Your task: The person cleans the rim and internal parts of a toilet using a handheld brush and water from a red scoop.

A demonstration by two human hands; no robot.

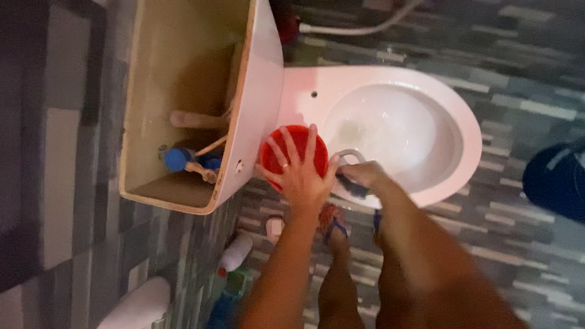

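A white bottle point(235, 254) with a red cap lies tilted on the tiled floor point(524, 244), below the open tank point(183, 91) and left of the person's legs. Just under it stands a blue-green container point(226, 298), partly cut off by the lower edge of the view; its shape is hard to make out in the blur. A small pale pink pack or block point(275, 227) sits on the floor near the foot, just right of the bottle. No label can be told apart on any of them, and no sign or screen shows anywhere.
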